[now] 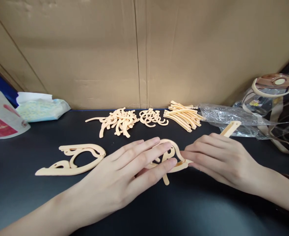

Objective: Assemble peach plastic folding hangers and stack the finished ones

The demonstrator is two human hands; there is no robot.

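In the middle of the black table, a cream plastic folding hanger (176,149) lies partly hidden beneath my left hand (134,167). The long fingers of that hand reach across its curved parts, and the thumb is mostly covered. My right hand (215,157) is closed at the hanger's right end, fingertips pinching near the joint. From behind its knuckles a straight cream arm piece (231,128) sticks up; its other end is hidden by the hand. A narrow tab (166,179) pokes out below the hanger. Left of my hands rests another folded hanger (68,171).
Toward the back lie piles of curved pieces (121,121), small hooks (151,117) and straight arm pieces (183,114). Clear plastic bags (223,114) and a drinking bottle (269,91) stand right. A wipes pack (41,108) and white-red bag (4,114) sit left. Cardboard (97,55) rises behind.
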